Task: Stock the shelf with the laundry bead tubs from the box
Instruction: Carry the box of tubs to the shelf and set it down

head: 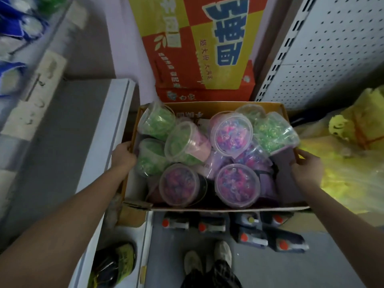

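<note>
Step, likely: positioning box. Left hand [123, 157], right hand [307, 166] grip cardboard box [228, 105] side walls, fingers [301, 155] curled over rims; laundry bead tubs [236, 185] between. Next: rest box, free one hand, lift tub toward shelf [112, 129] left of fingers.

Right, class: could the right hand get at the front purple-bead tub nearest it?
Probably yes. The right hand grips the box by its right wall; the purple-bead tub sits lid-up close by with nothing over it. It must let go first.

An open cardboard box [218, 108] is heaped with clear, lidded tubs [182, 140] tilted every which way. Green tubs [158, 121] lie at the back left and back right, and purple tubs [236, 183] fill the middle and front. A white-edged shelf [110, 125] runs just along its left side.
</note>
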